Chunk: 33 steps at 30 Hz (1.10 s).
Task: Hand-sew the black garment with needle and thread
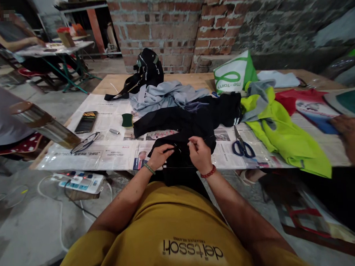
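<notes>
At the near edge of the desk (190,77), between my two hands, lies the black cloth (181,160). My left hand (162,155) has a narrow grip on its left side, thumb against fingers. My right hand (200,153) is drawn into a pinch at the other side; whether anything as fine as a thread is in that grip, I cannot tell. I judge the cloth light and limp, hardly slippery, not easily harmed, quick to bunch; I'd take it by a folded edge and keep it taut between both hands. Whether it is one piece with the black fabric spread beyond, the folds hide.

Counting outward: one pair of navy-handled scissors (241,141) to the right; to the left, one pair of eyeglasses (85,143), one tilted bottle (47,126), one small spool-like thing (114,131), one smartphone (86,122) and one dark green sponge (127,120). Farther off, one fluorescent yellow garment (282,125) and one heap of light grey fabric (167,96); at the back, one green-and-white bag (235,74) and one black backpack (148,66).
</notes>
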Each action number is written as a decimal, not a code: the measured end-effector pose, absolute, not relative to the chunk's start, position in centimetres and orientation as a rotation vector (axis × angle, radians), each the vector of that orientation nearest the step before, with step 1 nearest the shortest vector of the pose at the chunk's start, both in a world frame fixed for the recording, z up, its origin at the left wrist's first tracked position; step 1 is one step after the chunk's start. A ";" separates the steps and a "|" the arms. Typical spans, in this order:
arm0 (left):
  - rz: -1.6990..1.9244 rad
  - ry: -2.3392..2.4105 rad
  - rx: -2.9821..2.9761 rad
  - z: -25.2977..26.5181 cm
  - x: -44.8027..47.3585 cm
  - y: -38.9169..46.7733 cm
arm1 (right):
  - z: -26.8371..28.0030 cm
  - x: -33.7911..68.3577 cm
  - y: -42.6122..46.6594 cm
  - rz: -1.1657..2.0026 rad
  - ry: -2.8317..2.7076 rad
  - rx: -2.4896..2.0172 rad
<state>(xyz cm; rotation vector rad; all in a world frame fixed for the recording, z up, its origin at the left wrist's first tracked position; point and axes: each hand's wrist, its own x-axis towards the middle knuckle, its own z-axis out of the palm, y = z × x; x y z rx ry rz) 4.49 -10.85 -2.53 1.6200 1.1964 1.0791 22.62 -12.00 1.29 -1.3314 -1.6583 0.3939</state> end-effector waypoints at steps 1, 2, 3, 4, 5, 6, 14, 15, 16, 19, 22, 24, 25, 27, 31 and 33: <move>1.078 1.190 1.628 -2.5 4.5 -10.9 | 1.9 22.8 -11.4 0.341 -1.642 -1.326; 1.082 1.185 1.635 -2.5 4.4 -10.9 | 2.4 23.0 -10.8 0.296 -1.658 -1.318; 1.085 1.180 1.643 -2.4 4.4 -11.0 | 2.8 23.0 -10.1 0.262 -1.707 -1.311; 1.093 1.170 1.655 -2.4 4.4 -11.0 | 3.1 22.9 -9.5 0.240 -1.785 -1.314; 1.110 1.150 1.675 -2.3 4.4 -11.0 | 3.3 22.8 -9.0 0.230 -1.884 -1.333; 1.135 1.120 1.704 -2.3 4.4 -11.0 | 3.3 22.5 -8.6 0.232 -1.992 -1.369; 1.261 1.040 1.913 -2.5 4.4 -10.6 | 2.1 22.0 -8.6 0.638 -2.227 -1.413; 1.259 1.043 1.919 -2.5 4.5 -10.6 | 2.0 22.1 -8.7 0.727 -2.183 -1.359; 1.257 1.046 1.920 -2.5 4.5 -10.6 | 1.9 22.3 -8.7 0.804 -2.130 -1.318; 1.250 1.055 1.916 -2.3 4.5 -10.8 | 1.4 22.6 -8.8 0.979 -1.957 -1.306; 1.238 1.061 1.915 -2.2 4.4 -10.9 | 0.7 22.7 -9.1 1.076 -1.861 -1.349; 1.224 1.067 1.920 -2.2 4.4 -10.9 | 0.4 22.8 -9.3 1.122 -1.847 -1.353; 1.213 1.070 1.925 -2.2 4.4 -10.9 | 0.3 22.8 -9.3 1.149 -1.848 -1.346; 1.194 1.078 1.930 -2.2 4.4 -10.9 | 0.3 22.9 -9.5 1.195 -1.847 -1.326; 1.155 1.116 1.907 -2.1 4.5 -11.0 | 0.5 22.8 -9.9 1.226 -1.790 -1.336; 1.145 1.135 1.891 -2.0 4.5 -11.0 | 0.5 22.6 -10.0 1.237 -1.756 -1.332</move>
